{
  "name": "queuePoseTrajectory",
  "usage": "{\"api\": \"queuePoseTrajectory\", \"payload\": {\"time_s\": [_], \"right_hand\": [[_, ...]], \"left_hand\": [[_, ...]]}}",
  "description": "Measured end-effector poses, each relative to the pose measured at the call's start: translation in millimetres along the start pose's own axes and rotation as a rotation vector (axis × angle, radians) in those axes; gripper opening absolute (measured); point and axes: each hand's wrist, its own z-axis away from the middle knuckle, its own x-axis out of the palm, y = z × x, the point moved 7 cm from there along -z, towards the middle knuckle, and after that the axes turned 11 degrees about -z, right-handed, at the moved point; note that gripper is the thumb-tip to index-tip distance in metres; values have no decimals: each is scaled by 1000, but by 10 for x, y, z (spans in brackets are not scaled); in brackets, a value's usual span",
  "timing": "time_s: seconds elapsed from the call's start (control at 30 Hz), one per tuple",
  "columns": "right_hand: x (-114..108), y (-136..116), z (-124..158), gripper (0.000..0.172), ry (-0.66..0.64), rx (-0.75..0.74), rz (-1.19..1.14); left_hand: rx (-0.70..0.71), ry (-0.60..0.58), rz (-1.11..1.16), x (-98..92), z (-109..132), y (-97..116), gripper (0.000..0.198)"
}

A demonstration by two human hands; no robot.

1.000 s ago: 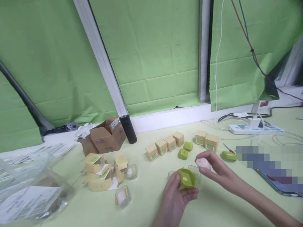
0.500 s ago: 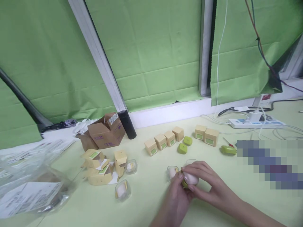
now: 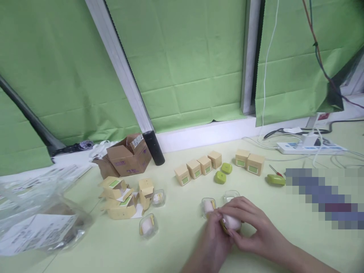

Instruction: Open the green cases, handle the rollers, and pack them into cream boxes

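Observation:
Near the lower middle, my right hand (image 3: 253, 227) has its fingers wrapped round a small white rounded object (image 3: 232, 222) with a yellow-green edge. My left hand (image 3: 213, 231) grips the same object from the left, its fingers closed and partly hidden. Just beyond my hands are a clear plastic case (image 3: 208, 205) holding something white and yellow, and another clear case (image 3: 231, 195), partly covered by my right hand. Two green rounded cases, one nearer (image 3: 220, 177) and one farther (image 3: 226, 168), sit behind them.
Small cardboard boxes (image 3: 194, 169) stand in a row behind, with two more (image 3: 255, 164) to the right. Opened boxes (image 3: 121, 204) and clear cases (image 3: 148, 225) lie left. Farther back are a brown carton (image 3: 131, 157), a black bottle (image 3: 154, 148) and a power strip (image 3: 309, 148).
The held object has turned slightly and sits a little lower and to the right. More of the clear case behind my right hand shows. The whole view has shifted slightly.

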Motion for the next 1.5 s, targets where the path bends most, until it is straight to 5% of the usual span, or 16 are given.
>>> {"api": "queuePoseTrajectory", "payload": {"time_s": [0.23,0.67,0.9,1.27,1.4,1.5], "right_hand": [[72,-37,43,51,-24,-1,50],[127,37,21,28,-80,183,11],[91,49,17,42,-172,192,-155],[128,95,59,62,-215,225,-121],[-39,255,68,82,-192,334,-153],[-409,500,-11,62,-152,343,183]], "left_hand": [[43,-13,-13,-40,-2,-60,7],[29,-33,-15,-133,-17,-108,4],[2,-30,49,65,46,101,2],[6,-42,-26,-43,11,28,18],[18,-72,-175,-48,55,99,27],[60,-34,-220,-74,58,179,28]]}}
